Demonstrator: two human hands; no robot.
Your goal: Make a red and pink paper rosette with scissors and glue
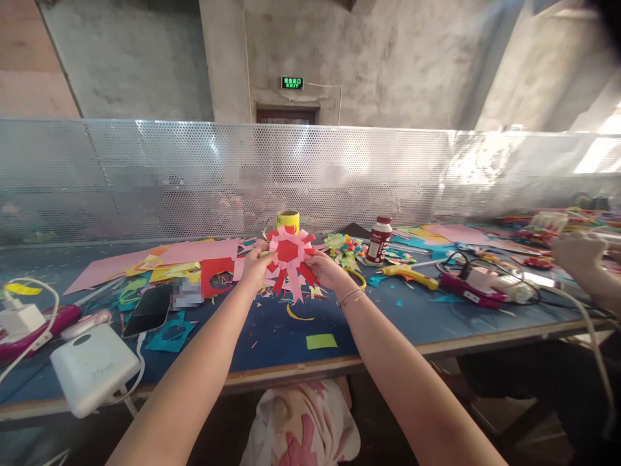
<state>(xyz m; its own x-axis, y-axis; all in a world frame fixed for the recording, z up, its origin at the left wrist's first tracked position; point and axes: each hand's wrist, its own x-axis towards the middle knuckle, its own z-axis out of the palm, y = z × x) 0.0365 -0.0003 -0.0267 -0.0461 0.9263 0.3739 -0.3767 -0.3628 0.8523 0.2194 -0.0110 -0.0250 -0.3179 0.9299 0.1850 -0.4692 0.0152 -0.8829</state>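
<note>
Between my hands, above the table, is a paper flower (290, 264) with pink and red strips round a red centre. My left hand (259, 262) pinches its left edge, and my right hand (327, 268) grips the right edge. Just behind the flower stands a yellow roll (288, 219). Below it a lime-green paper rectangle (321, 341) and a thin yellow curved scrap (298, 314) lie on the blue tabletop. Beside my left hand is a red paper sheet with a round hole (209, 268). A colourful paper decoration (345, 248) sits behind my right hand.
A dark red bottle (380, 241) and a yellow-handled glue gun (411, 276) are on the right, near a magenta power strip (478, 292). At left lie a phone (148, 310) and a white power bank (94, 369). A perforated metal screen (310, 178) closes the back. Another person's hand (579, 254) is at far right.
</note>
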